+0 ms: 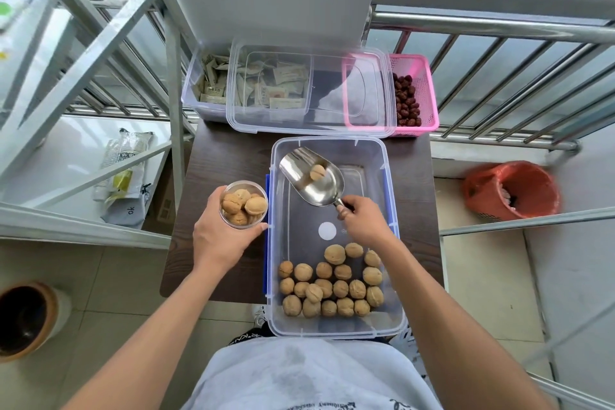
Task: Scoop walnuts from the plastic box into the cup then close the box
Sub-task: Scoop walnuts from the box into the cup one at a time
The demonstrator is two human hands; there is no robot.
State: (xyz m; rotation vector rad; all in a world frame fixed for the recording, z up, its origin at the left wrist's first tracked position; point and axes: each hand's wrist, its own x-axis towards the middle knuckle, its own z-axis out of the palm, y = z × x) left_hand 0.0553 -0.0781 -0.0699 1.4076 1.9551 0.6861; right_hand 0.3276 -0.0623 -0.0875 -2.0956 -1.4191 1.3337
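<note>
A clear plastic box [392,276] with blue latches stands open on the dark wooden table [216,163]. Several walnuts [332,286] lie at its near end. My left hand [219,233] holds a clear cup [244,205] filled with walnuts, just left of the box. My right hand [362,220] grips the handle of a metal scoop [311,178], raised over the box's far half. One walnut [317,172] rests in the scoop. The box's clear lid [309,93] lies at the back, resting on other containers.
Behind the box stand a clear container of paper packets [213,86] and a pink basket of red dates [414,93]. A metal railing [499,33] runs behind. A red bin [512,190] sits on the floor at right, metal shelving [83,130] at left.
</note>
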